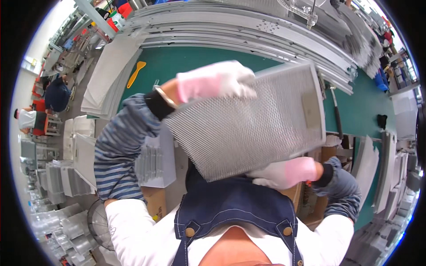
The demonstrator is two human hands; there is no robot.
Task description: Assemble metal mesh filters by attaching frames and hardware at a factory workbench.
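A silver mesh panel (248,124) hangs tilted in front of my apron, between my two hands. A pale frame runs along its right and top edges, and a beige rectangular patch (312,110) sits near its right end. My left hand (224,80), in a white and pink glove, is closed over the panel's upper edge; its thumb is hidden behind the mesh. Gloved the same way, my right hand (286,172) grips the lower edge from below, with part of the fingers out of sight behind the panel.
A green worktable (173,60) holds long metal profiles (213,29) at its far side. On the left lie a yellow scraper (136,74) and stacked mesh sheets (108,75). A dark-handled tool (337,113) lies on the right. A fan (100,221) stands at lower left; people (57,93) are further off.
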